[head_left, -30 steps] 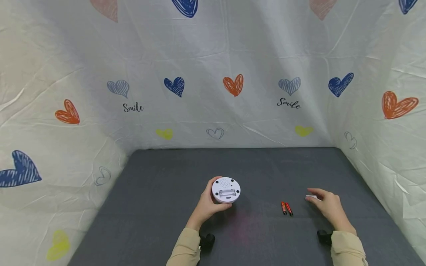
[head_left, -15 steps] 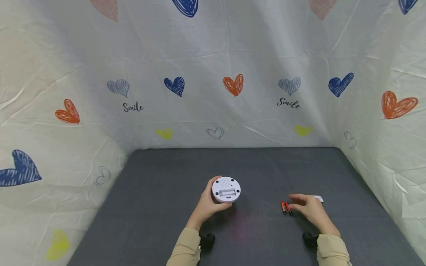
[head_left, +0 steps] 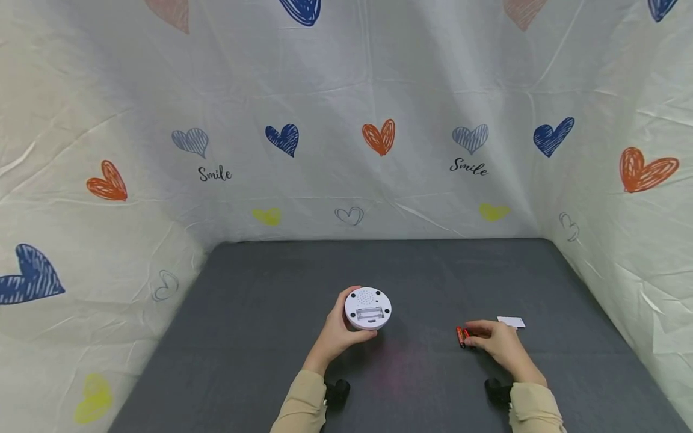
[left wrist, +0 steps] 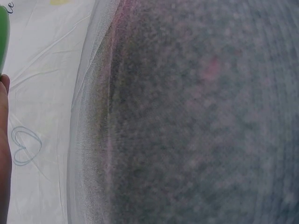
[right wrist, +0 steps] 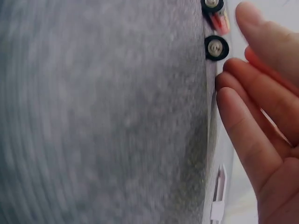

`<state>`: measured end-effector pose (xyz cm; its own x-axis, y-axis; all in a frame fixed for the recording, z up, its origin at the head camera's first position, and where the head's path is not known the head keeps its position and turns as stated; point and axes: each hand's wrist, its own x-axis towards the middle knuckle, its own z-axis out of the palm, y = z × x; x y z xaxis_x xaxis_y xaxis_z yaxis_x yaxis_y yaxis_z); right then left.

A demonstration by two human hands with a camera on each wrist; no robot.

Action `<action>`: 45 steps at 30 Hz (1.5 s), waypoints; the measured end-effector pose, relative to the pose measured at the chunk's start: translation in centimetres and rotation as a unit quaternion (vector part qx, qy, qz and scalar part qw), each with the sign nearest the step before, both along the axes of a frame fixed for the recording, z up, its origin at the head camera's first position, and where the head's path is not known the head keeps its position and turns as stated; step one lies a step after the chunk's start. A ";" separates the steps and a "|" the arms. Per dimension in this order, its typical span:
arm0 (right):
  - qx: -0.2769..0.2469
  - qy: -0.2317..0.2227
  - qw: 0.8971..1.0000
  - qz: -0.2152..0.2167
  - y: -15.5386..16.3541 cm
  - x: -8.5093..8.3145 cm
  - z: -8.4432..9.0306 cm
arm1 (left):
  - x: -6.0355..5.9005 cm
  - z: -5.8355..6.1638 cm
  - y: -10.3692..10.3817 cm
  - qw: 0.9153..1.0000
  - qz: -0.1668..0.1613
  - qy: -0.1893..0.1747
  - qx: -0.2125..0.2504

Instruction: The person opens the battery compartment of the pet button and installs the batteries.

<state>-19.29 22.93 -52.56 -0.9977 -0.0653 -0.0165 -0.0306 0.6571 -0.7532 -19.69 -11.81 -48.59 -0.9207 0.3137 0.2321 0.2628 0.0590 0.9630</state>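
Note:
My left hand grips a round white device from its left side and holds it tilted on the grey mat. The device's back faces me, showing an open, empty battery slot. Two red batteries lie side by side to the right. My right hand reaches over them, its fingertips at the right-hand battery. In the right wrist view the fingers are nearly straight beside the battery ends, with nothing pinched. A small white cover lies just behind that hand.
White cloth printed with hearts walls the mat at the back and on both sides. The left wrist view shows mostly bare mat, the cloth edge, and a sliver of hand.
My right hand has moved left from the white cover, leaving it on the mat, and now has its fingertips on the batteries. The left hand and device stayed put.

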 end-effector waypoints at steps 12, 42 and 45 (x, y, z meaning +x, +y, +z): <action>0.002 0.030 1.000 0.003 0.0 0.1 -0.6 | 0.2 0.0 0.0 1.000 0.001 0.000 -0.002; 0.062 0.028 0.998 -0.005 -0.8 -0.6 0.2 | 0.5 0.9 -0.3 1.000 0.004 0.012 0.000; 0.064 0.026 0.998 -0.004 -0.9 -0.5 0.5 | 0.5 1.0 -0.3 1.000 0.004 0.013 0.001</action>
<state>-19.83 22.07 -52.08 -0.9979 -0.0584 0.0272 -0.0618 0.7478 -0.6610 -19.17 -12.14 -47.58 -0.9167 0.3057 0.2572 0.2878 0.0587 0.9559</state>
